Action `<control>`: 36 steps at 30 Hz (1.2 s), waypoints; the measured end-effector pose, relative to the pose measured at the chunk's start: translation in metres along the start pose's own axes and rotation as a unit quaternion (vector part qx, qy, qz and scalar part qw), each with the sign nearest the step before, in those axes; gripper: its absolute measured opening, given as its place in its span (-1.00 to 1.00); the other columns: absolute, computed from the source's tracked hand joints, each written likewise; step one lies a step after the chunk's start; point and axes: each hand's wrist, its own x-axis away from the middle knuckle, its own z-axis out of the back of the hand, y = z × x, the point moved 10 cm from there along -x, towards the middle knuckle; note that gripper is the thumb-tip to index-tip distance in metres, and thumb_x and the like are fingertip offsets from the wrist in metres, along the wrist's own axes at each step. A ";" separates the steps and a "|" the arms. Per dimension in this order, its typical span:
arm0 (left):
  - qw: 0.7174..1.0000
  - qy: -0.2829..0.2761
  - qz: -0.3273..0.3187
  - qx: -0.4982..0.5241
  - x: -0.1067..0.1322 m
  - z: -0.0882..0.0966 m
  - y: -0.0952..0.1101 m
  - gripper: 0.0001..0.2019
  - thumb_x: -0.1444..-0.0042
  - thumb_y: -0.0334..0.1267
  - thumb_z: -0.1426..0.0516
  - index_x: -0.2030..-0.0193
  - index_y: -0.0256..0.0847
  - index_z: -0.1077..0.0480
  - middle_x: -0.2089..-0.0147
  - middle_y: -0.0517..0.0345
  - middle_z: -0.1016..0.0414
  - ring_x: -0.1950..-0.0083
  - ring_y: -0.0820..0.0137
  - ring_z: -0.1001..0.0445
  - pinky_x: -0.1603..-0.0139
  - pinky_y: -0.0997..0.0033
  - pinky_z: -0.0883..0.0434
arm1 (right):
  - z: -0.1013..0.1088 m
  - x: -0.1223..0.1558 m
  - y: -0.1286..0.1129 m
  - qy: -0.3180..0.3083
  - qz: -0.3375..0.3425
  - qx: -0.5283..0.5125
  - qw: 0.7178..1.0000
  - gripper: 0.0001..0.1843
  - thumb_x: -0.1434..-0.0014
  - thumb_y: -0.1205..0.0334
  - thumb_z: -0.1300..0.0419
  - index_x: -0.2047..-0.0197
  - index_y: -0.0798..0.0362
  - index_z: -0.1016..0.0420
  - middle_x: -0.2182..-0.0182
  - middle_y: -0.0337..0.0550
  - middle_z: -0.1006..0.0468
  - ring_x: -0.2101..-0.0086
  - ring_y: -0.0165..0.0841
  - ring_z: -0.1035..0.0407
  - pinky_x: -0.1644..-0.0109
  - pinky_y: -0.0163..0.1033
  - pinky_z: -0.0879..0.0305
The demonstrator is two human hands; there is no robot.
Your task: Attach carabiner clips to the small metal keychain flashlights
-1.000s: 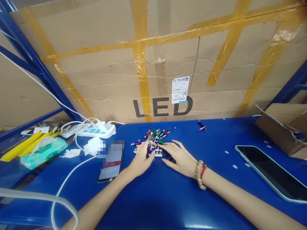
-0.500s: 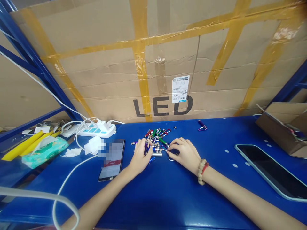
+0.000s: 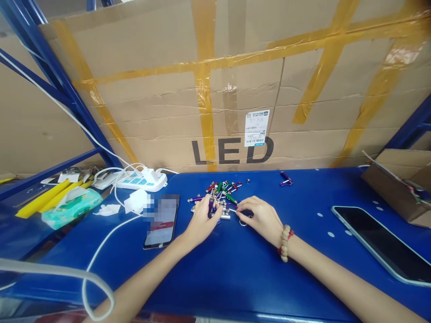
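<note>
My left hand (image 3: 199,222) is closed around a small purple metal tube (image 3: 211,207), held upright with its silver end up. Opposite it, my right hand (image 3: 264,220) pinches a small carabiner clip (image 3: 232,209) between thumb and fingertips; the fingers partly hide it. Under and behind both hands lies a pile of small coloured tubes and clips, among them a green tube (image 3: 230,197) and a red clip (image 3: 239,184). A silver tube (image 3: 225,217) lies between the hands, and a metal ring (image 3: 243,223) sits below my right fingertips.
On the blue table (image 3: 215,273), a phone (image 3: 163,222) lies left and a larger phone (image 3: 380,242) right. A power strip (image 3: 141,180), white cables and a tissue pack (image 3: 72,208) are at left. An open carton (image 3: 393,193) stands right; a large cardboard box (image 3: 161,112) stands behind.
The view has shifted slightly, so the scene sits further right. My left hand now covers more of the blue tube beside it. Both hands keep their holds.
</note>
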 end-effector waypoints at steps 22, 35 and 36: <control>0.996 -0.033 -0.056 0.056 0.011 -0.009 0.024 -0.82 -0.23 -0.16 0.08 0.34 -0.17 -0.14 0.40 0.21 -0.31 0.34 0.41 -0.29 0.29 0.44 -0.25 | -0.003 0.020 -0.062 -0.010 0.181 0.009 0.983 -0.66 -0.32 0.16 0.11 0.27 0.12 -0.43 0.50 -0.16 -0.45 0.48 -0.41 -0.34 0.33 -0.29 -0.28; 0.996 -0.024 -0.078 -0.022 0.015 -0.008 0.032 -0.79 -0.23 -0.14 0.10 0.38 -0.17 -0.15 0.41 0.14 -0.29 0.32 0.34 -0.28 0.30 0.38 -0.25 | 0.000 0.022 -0.066 0.045 0.183 0.065 0.980 -0.66 -0.28 0.24 0.07 0.48 0.09 -0.35 0.61 -0.24 -0.33 0.58 -0.47 -0.21 0.42 -0.31 -0.15; 0.997 -0.024 -0.072 -0.016 0.015 -0.008 0.031 -0.79 -0.22 -0.14 0.09 0.39 -0.17 -0.15 0.42 0.16 -0.28 0.33 0.35 -0.28 0.31 0.38 -0.25 | 0.001 0.022 -0.065 0.042 0.180 0.052 0.981 -0.68 -0.28 0.23 0.06 0.46 0.09 -0.36 0.60 -0.24 -0.36 0.56 -0.46 -0.23 0.41 -0.32 -0.17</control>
